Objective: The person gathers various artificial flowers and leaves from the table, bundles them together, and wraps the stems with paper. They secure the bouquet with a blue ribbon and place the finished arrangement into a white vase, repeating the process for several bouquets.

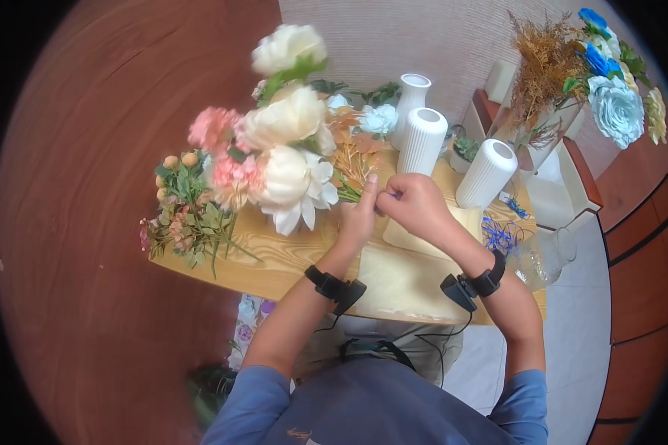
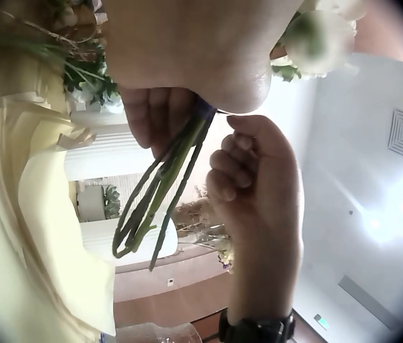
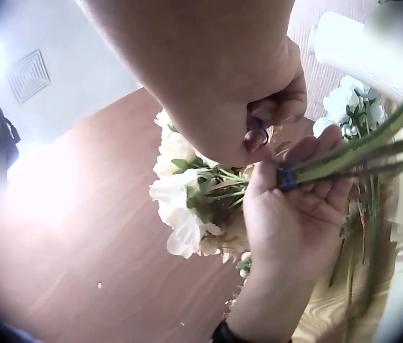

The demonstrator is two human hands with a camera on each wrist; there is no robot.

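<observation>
In the head view my left hand (image 1: 358, 219) holds a bouquet of artificial flowers by its stems, with cream peonies (image 1: 286, 178) and pink blooms (image 1: 234, 167) leaning to the left. The green stems (image 2: 148, 200) stick out below that hand, their ends bent into loops. A blue-purple tie (image 3: 286, 176) is wound round the stems, close by the left thumb. Right beside it, my right hand (image 1: 417, 202) has its fingers curled and pinches an end of the blue tie (image 3: 261, 128). The left hand partly hides the wound stems in the head view.
Behind the hands stand white vases (image 1: 423, 141) and a small potted plant (image 1: 465, 148). Cream wrapping sheets (image 1: 401, 285) lie at the table's front edge. Blue ties (image 1: 503, 233) and a glass jug (image 1: 542, 259) are at the right, leafy sprigs (image 1: 189, 215) at the left.
</observation>
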